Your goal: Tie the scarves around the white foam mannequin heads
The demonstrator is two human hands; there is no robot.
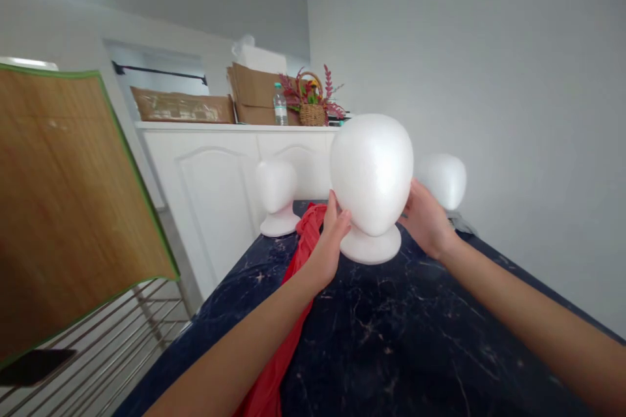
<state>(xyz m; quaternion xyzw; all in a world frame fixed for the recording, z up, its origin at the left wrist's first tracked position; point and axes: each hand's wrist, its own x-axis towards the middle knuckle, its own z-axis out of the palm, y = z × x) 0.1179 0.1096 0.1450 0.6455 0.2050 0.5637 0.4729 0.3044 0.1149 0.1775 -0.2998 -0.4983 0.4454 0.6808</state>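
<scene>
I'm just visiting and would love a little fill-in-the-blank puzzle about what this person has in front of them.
1. The left hand and right hand are on opposite sides of the nearest head form, whose colour is ____.
2. Counting that one, ____ head forms are in view.
3. The long cloth on the dark tabletop is ____.
4. In the picture, the bottle stands to the ____ of the wicker basket.

Missing words: white; three; red; left.

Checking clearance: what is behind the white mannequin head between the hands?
Around the front head, the white cabinet and pale wall show behind; a left head and a right head stand farther back. Whatever sits directly behind the front head is covered.
</scene>
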